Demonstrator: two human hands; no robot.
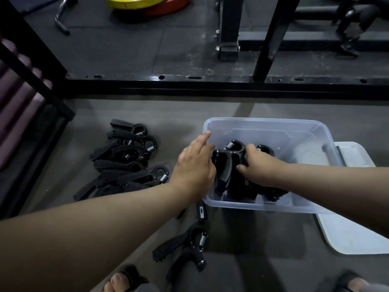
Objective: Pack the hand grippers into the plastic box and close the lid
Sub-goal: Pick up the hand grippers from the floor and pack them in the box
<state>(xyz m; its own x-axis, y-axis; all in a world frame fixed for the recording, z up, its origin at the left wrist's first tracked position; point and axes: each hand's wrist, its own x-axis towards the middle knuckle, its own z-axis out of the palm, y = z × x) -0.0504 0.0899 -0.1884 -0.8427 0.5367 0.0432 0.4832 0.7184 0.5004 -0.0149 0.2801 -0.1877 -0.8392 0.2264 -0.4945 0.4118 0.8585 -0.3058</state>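
**Both hands at the box, lid off to the side**

We're looking down on the clear rectangular plastic box [267, 125], open-topped on the grey floor. Inside, black spring-loaded hand grippers [233, 190] are bunched at the near-left end, coils up and handles down. The right hand [261, 165] is in there, fingers curled over the looped top of the centre gripper [233, 147] with the thumb against its side, a firm grasp. The left hand [193, 167] reaches over the left wall with its fingers fairly straight and loose. Its index tip is at the rim, and the others touch the leftmost handle in the bunch.

The flat white plastic lid [353, 232] lies just beside the box's right end. Over on the left sits a loose pile of grippers [126, 159]. A single gripper [185, 247] lies nearer, close to a sandalled foot [124, 279]. A black steel rack frame [189, 85] runs behind, with a yellow weight plate [134, 2] beyond it.
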